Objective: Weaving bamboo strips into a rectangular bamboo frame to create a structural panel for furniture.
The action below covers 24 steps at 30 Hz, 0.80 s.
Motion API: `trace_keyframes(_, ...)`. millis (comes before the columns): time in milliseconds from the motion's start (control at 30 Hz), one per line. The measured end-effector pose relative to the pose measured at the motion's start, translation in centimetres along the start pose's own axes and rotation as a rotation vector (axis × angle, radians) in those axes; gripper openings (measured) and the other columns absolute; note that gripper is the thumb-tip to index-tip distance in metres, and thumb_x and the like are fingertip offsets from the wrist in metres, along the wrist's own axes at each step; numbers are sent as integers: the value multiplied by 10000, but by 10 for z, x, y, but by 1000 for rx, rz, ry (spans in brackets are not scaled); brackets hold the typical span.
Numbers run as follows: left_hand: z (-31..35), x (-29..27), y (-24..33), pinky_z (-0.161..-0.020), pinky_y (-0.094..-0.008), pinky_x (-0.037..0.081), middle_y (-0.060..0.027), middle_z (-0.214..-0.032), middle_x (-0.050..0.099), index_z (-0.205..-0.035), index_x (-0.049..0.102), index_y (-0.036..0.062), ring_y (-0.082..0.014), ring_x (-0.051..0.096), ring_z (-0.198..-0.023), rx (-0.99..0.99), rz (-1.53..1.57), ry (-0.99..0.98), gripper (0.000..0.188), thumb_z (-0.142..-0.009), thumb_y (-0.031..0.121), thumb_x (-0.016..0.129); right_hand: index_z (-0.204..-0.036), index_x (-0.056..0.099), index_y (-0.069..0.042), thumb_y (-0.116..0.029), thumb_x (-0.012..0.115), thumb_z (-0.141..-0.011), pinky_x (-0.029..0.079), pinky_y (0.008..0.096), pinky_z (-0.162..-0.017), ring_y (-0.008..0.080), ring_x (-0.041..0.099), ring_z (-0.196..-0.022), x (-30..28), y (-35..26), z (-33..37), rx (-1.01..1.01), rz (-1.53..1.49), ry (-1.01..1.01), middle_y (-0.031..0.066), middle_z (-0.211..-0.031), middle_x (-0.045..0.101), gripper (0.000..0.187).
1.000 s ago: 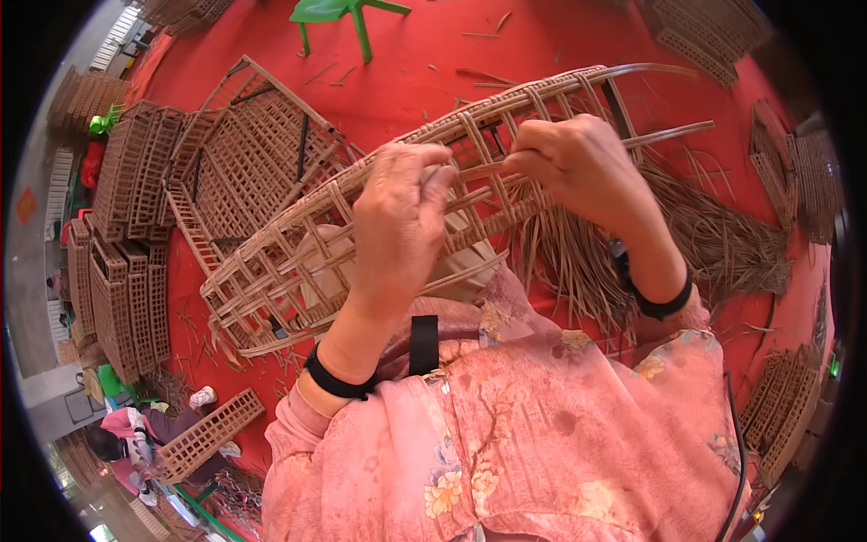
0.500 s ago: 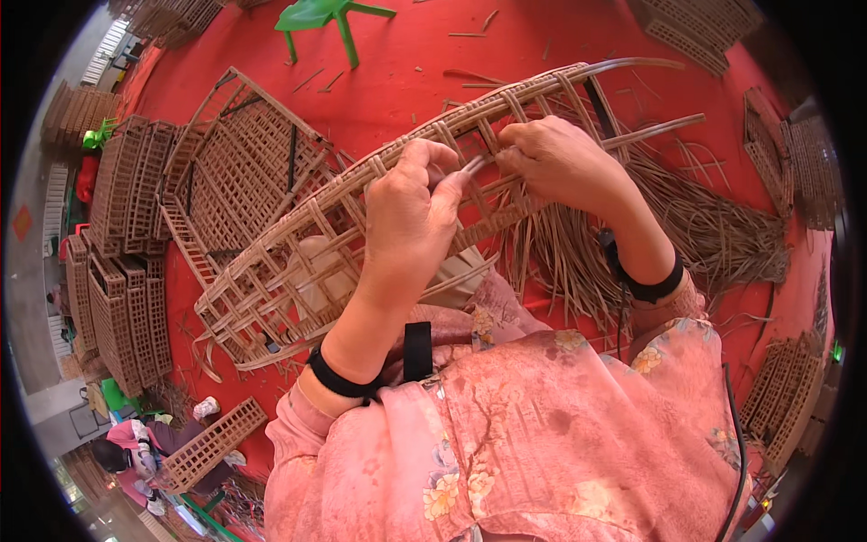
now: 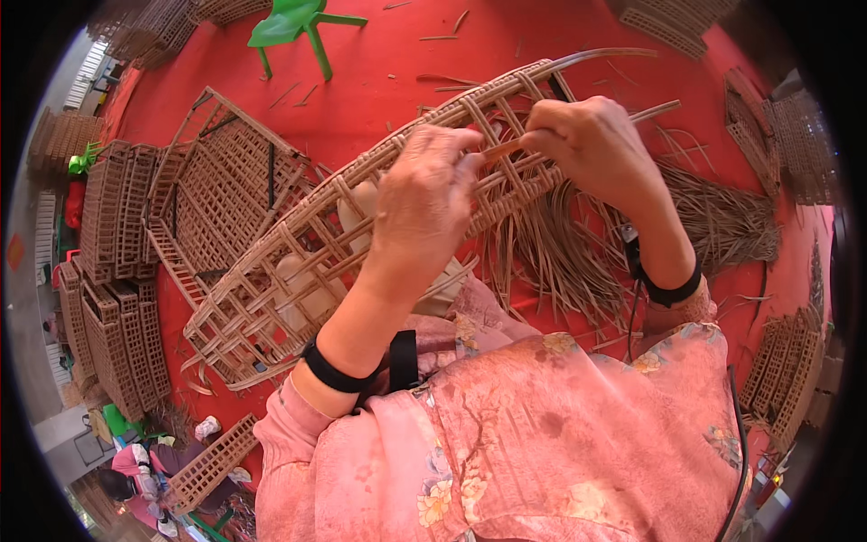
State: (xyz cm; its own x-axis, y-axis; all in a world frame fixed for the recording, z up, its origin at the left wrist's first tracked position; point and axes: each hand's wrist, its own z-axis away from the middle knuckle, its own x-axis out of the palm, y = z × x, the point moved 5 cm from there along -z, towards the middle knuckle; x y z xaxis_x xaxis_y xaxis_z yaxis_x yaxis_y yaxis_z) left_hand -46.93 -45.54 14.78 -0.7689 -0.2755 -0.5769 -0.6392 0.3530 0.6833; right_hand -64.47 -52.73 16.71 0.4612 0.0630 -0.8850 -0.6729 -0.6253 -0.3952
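A long, open-woven cane frame [image 3: 303,215] lies slanted in front of me, its far end up at the right with loose cane ends sticking out. My left hand [image 3: 423,194] is closed over the middle of the weave, fingertips pinching a flat cane strip [image 3: 502,150]. Nearer the far end, my right hand [image 3: 591,149] grips the same strip between thumb and bent fingers. The strip spans the short gap between both hands, across the lattice bars. Where its ends run is hidden by my fingers.
A bundle of loose cane strips [image 3: 564,244] spreads to the right. Beyond the frame's left side lies a hexagonal woven basket [image 3: 230,172]. Stacked woven panels [image 3: 117,343] stand at left, a green stool [image 3: 293,25] at the back. A co-worker [image 3: 144,470] sits lower left.
My right hand has moved away from the left one, so more of the strip shows between them. My left hand has turned, its back now facing up more. The whole view has shifted slightly.
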Motion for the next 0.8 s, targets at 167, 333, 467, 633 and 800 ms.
trace_keyframes(167, -14, 28, -4, -683, -281, 511, -82, -861, 674, -1065, 694, -5, -116, 620, -736, -3, 207, -95, 156, -948, 93, 662, -870, 731, -72, -305, 644, -923, 505, 422, -619, 323, 659, -645, -5, 13, 0, 50, -84, 42, 133, -645, 642, 255)
trace_keyframes(333, -9, 23, -11, -612, -263, 487, -12, -716, 621, -1040, 655, 10, -65, 569, -650, -412, 238, -63, 151, -902, 64, 684, -893, 735, -60, -305, 585, -966, 518, 420, -644, 303, 676, -660, 16, 25, -9, 267, -155, -90, 124, -641, 648, 297)
trace_keyframes(467, -17, 31, -8, -623, -271, 494, -34, -725, 626, -1019, 628, 7, -93, 581, -650, -381, 143, -121, 136, -896, 43, 676, -856, 719, -46, -313, 546, -979, 531, 405, -654, 270, 682, -644, 44, 45, -16, 55, -77, -209, 108, -610, 646, 342)
trace_keyframes(633, -21, 39, -17, -638, -298, 513, -63, -765, 644, -1020, 633, 9, -123, 617, -676, -315, 133, -120, 145, -888, 42, 683, -890, 680, 36, -246, 625, -951, 470, 334, -476, 163, 589, -517, 42, 31, -25, 330, -423, -565, 95, -631, 603, 293)
trace_keyframes(800, -17, 32, -9, -743, -393, 529, -150, -904, 649, -982, 624, -1, -284, 675, -810, -222, -5, -102, 139, -867, 27, 696, -857, 688, 22, -214, 662, -923, 459, 341, -487, 148, 564, -511, 34, 45, -12, 212, -418, -404, 79, -610, 584, 247)
